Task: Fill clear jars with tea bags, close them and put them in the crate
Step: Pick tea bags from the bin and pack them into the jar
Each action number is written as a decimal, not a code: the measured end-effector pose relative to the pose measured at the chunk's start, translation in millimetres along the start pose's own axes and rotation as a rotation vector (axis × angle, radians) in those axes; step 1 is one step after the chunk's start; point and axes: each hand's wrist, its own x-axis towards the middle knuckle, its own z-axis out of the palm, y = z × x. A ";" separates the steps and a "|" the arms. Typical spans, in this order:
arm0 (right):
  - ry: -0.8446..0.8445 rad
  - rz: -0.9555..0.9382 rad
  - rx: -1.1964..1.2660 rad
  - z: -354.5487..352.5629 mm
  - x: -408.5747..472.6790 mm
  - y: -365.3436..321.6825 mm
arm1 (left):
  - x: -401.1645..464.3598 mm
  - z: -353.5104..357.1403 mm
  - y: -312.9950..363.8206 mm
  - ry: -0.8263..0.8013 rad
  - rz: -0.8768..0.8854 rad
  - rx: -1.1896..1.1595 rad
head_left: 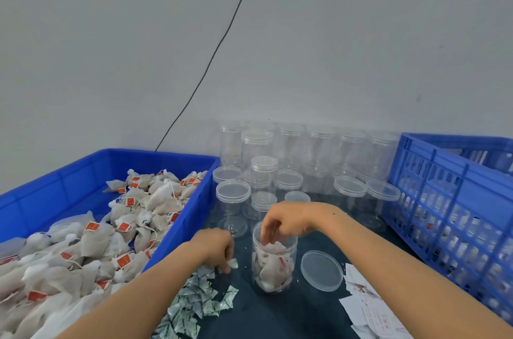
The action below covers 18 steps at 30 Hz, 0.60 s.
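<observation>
Clear jar (pixel 274 263) half-full of tea bags (pixel 273 269)

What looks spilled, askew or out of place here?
Nothing damaged. Small green-printed packets lie loose on the table beside the open jar, and paper slips are scattered by its lid; both look like working supplies.

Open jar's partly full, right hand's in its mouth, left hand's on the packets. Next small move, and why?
Probably lift the right hand clear of the jar, so the left hand can drop in the small white packet it pinches. The lid lies beside the jar, still off.
</observation>
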 end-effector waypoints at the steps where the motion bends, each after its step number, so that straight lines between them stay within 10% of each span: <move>1: 0.088 -0.012 0.033 -2.0 -2.4 1.4 | -0.7 -3.8 -2.9 0.072 -0.003 -0.087; 8: 0.538 -0.051 0.372 2.5 -20.1 20.0 | -11.8 -22.2 -1.4 0.475 0.055 -0.806; 18: 0.708 -0.019 0.442 33.3 -6.8 23.3 | -8.7 -18.4 41.4 0.585 0.289 -0.704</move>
